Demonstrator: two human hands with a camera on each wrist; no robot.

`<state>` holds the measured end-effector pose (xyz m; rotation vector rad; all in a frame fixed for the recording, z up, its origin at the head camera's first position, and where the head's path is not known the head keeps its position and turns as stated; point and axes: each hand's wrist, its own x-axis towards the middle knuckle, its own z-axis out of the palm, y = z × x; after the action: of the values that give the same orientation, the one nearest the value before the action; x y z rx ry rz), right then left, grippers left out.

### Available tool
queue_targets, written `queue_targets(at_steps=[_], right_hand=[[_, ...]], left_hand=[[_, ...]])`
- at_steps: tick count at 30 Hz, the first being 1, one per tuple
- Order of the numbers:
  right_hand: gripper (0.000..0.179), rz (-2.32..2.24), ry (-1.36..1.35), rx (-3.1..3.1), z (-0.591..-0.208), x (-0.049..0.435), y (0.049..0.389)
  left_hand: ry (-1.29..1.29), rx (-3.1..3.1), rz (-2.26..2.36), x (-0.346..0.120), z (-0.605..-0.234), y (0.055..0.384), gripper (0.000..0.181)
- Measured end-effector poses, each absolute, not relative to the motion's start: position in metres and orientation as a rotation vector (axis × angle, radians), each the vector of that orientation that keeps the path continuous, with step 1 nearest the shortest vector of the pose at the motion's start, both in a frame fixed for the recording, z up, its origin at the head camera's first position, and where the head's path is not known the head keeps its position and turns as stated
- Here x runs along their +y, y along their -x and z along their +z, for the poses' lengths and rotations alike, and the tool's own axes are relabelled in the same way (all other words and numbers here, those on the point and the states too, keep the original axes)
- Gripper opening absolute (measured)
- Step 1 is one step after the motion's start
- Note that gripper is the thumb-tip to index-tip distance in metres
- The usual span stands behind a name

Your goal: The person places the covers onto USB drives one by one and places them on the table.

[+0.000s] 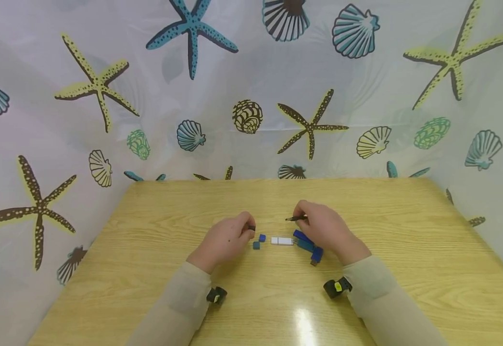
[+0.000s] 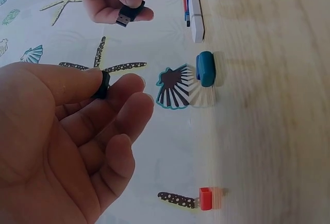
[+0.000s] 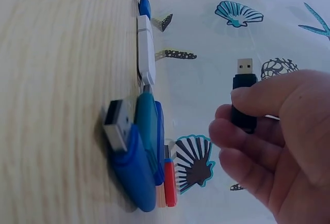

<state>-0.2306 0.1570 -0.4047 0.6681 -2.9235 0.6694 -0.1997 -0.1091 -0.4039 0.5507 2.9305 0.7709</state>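
Black USB stick [image 3: 244,81] is pinched between the thumb and fingers of the right hand [image 1: 324,226], above the wooden table [image 1: 169,206], with its metal plug [image 3: 245,66] uncovered. Left hand [image 1: 227,238] pinches a small black cap [image 2: 103,86], apart from this stick. Between the hands, one white stick [image 1: 282,241] lies on the table, near two small blue caps [image 1: 262,238].
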Motion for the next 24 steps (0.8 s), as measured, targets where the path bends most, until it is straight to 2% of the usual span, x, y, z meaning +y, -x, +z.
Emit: queue_targets(at_steps=[9, 24], right_hand=[[0.012, 0.735, -0.788, -2.781, -0.407, 0.156, 0.230], [0.006, 0.828, -0.967, -2.813, -0.396, 0.137, 0.217]], left_hand=[[-0.575, 2.936, 0.767, -0.109, -0.404, 0.199, 0.008], [-0.613, 2.912, 0.797, -0.107, -0.402, 0.199, 0.012]])
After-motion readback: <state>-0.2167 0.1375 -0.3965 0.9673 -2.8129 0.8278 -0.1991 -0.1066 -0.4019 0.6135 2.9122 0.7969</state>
